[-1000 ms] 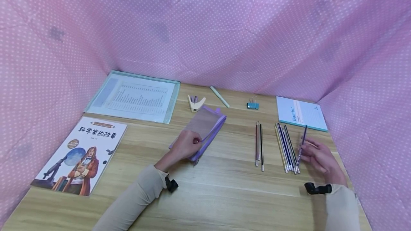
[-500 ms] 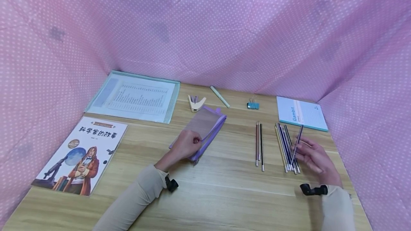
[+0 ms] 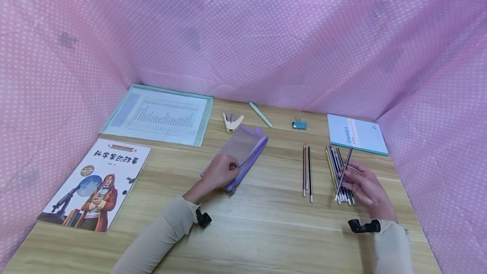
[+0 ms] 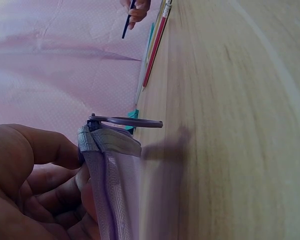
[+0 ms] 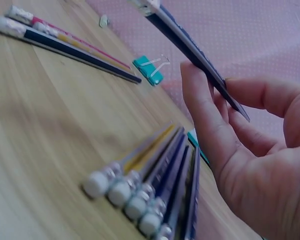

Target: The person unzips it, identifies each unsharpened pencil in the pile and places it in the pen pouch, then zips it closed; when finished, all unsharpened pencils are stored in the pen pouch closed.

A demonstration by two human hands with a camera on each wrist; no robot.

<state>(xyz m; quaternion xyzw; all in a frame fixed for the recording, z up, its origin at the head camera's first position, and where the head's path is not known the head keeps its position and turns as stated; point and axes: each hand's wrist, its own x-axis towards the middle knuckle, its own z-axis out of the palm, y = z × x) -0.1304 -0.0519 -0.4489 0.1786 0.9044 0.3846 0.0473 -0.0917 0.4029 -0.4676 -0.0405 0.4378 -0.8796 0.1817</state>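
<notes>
My left hand [image 3: 220, 171] pinches the open zipped edge of a purple mesh pencil pouch [image 3: 243, 141] lying on the table. In the left wrist view, thumb and fingers grip the pouch's corner beside its ring-shaped zipper pull [image 4: 132, 121]. My right hand [image 3: 366, 184] holds a dark pencil [image 5: 182, 42] between thumb and fingers, its eraser end towards me. It is raised above a row of several pencils [image 3: 332, 170], whose white erasers [image 5: 136, 207] line up in the right wrist view. Left of that row lie three more pencils [image 3: 304, 172].
Behind the pouch are a cream stapler [image 3: 232, 124], a pale green pen [image 3: 260, 114] and a teal binder clip [image 3: 299, 125]. A notebook [image 3: 357, 134] is at the back right. On the left lie a document folder [image 3: 163, 115] and an illustrated book [image 3: 95, 185]. Pink dotted cloth [image 3: 243, 45] surrounds the table.
My right hand has moved left with the dark pencil, from the right side of the pencil row to over it. My left hand and the pouch have stayed put.
</notes>
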